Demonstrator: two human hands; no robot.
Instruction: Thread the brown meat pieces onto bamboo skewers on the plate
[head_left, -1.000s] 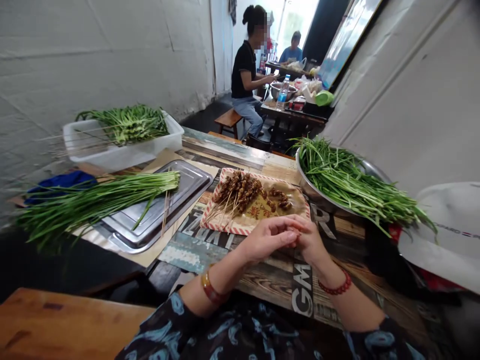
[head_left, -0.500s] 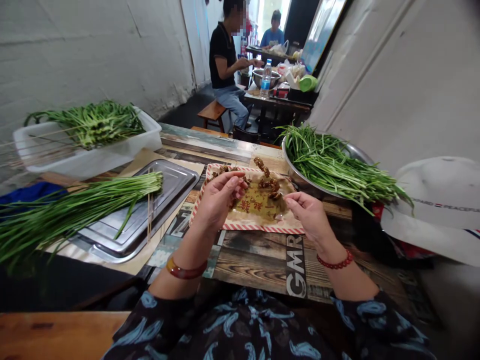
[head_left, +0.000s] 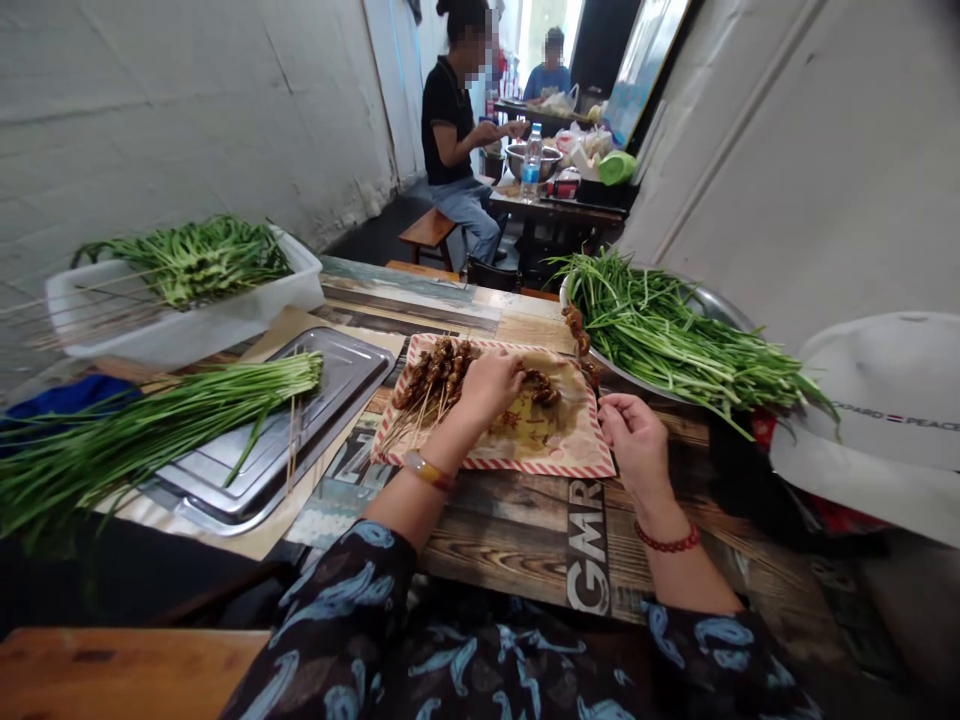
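Observation:
My right hand (head_left: 636, 440) pinches the lower end of a meat skewer (head_left: 577, 332), tilted up over the right edge of the tray beside the metal bowl. Brown, glazed pieces are threaded on it. Over the middle of the red-and-white striped tray (head_left: 540, 466), my left hand (head_left: 491, 388) reaches down with fingers bent together. Its fingertips are at the edge of a few loose meat pieces (head_left: 541, 388); what they grip is hidden. Several finished meat skewers (head_left: 435, 372) lie side by side at the tray's left, sticks pointing toward me.
Long green chives (head_left: 217, 395) lie across a metal lid (head_left: 360, 358) with thin sticks on the left. Behind is a white tub (head_left: 300, 268) of skewered greens. A metal bowl (head_left: 724, 305) of chives and a white cap (head_left: 885, 400) are at right. Two people sit farther back.
My left hand has dropped toward the right, down to the loose meat, uncovering the skewers at left. My right hand has shifted slightly right, and its skewer has swung right toward the bowl.

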